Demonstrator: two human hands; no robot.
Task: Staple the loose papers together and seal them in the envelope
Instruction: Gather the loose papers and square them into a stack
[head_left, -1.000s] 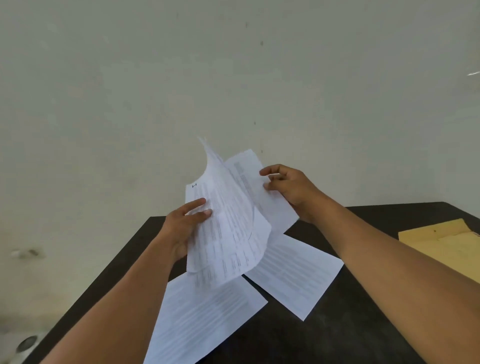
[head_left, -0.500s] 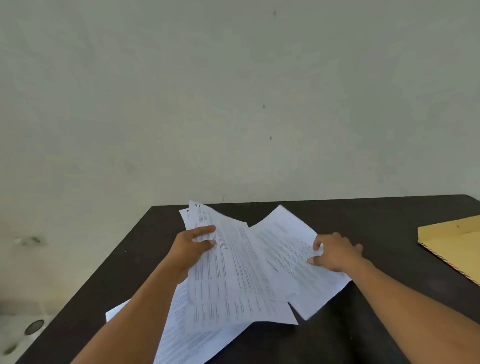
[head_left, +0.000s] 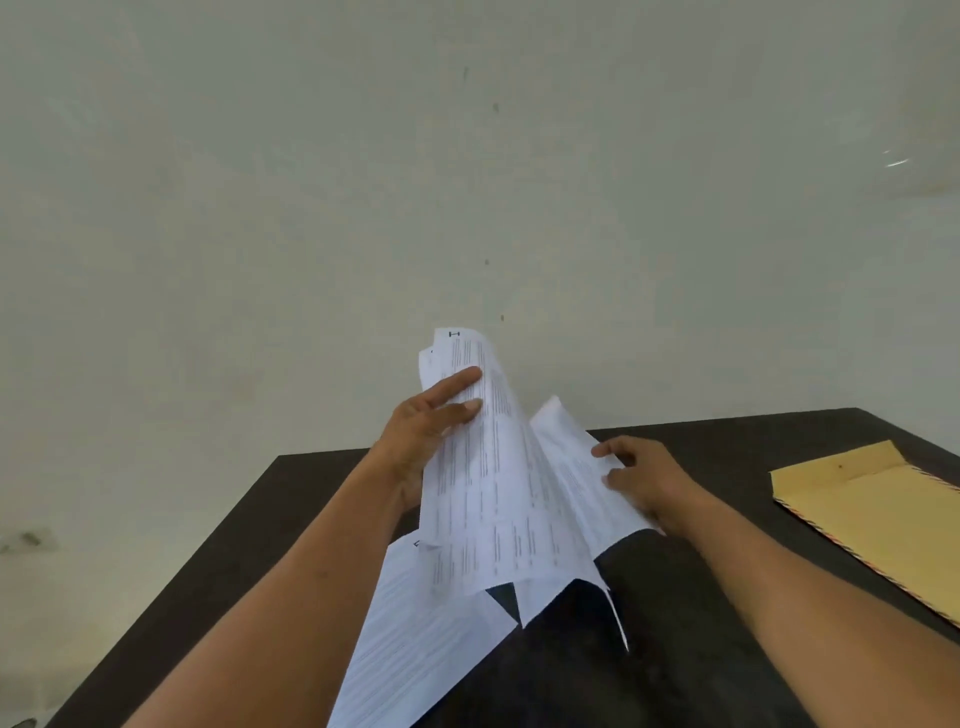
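Pale wall (head_left: 311, 208) fills the upper view, beyond your fingertips. Dark table (head_left: 727, 649) runs under both forearms and on past your fingers to the wall.

Tan envelope (head_left: 883, 514) with a striped edge lies flat on the table, well to the right of your right fingers and apart from everything else.

Flat sheet (head_left: 415, 639), printed, lies on the table below your left fingers. Its far end is covered by the raised pages.

Held papers (head_left: 483, 493) are several printed pages, lifted and tilted up. Their top edge is above your left fingertips and their lower edge droops over the flat sheet.

Loose sheet (head_left: 571, 483) is also raised, just right of the held papers and partly tucked behind them. Its right edge is at your right fingers and its lower corner curls down toward the table.

Your left hand (head_left: 431, 421) pinches the held papers at their left edge. The forefinger is straight and lies with the thumb on the front; the other fingers are hidden behind.

Your right hand (head_left: 644, 475) grips the loose sheet's right edge, with the fingers (head_left: 615, 475) curled onto it and the thumb pointing toward the held papers.

The hands are apart, with the pages between them.
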